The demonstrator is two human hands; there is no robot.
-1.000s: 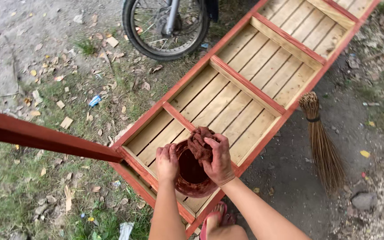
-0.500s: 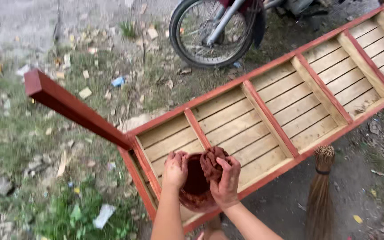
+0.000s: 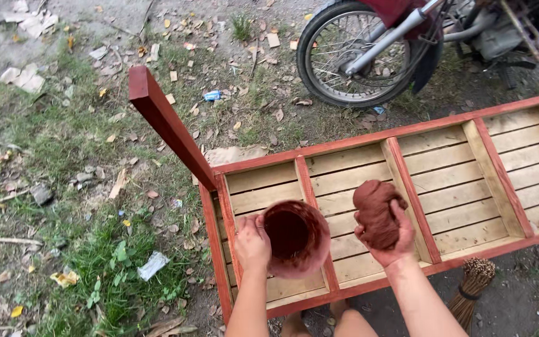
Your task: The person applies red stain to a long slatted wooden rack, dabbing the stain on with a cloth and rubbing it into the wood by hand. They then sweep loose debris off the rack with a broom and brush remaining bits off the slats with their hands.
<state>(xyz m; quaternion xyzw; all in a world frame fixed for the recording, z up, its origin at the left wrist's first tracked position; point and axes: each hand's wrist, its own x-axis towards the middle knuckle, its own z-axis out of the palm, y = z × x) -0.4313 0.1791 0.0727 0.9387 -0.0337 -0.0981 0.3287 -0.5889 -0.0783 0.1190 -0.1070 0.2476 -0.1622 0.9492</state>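
My right hand [image 3: 387, 240] squeezes the soft, stain-soaked rag [image 3: 375, 212], left hand [image 3: 251, 242] grips light tub [image 3: 296, 239] by rim, prob slippery w/ stain.

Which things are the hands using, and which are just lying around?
In use:
left hand
round red-brown paint pot
right hand
bunched red-stained rag
long red-painted slatted wooden frame

Lying about:
motorcycle front wheel
brown stick broom
scattered paper scraps and dry leaves

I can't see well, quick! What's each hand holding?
Left hand: closed on the rim of the red-stained container.
Right hand: closed around the reddish-brown rag.
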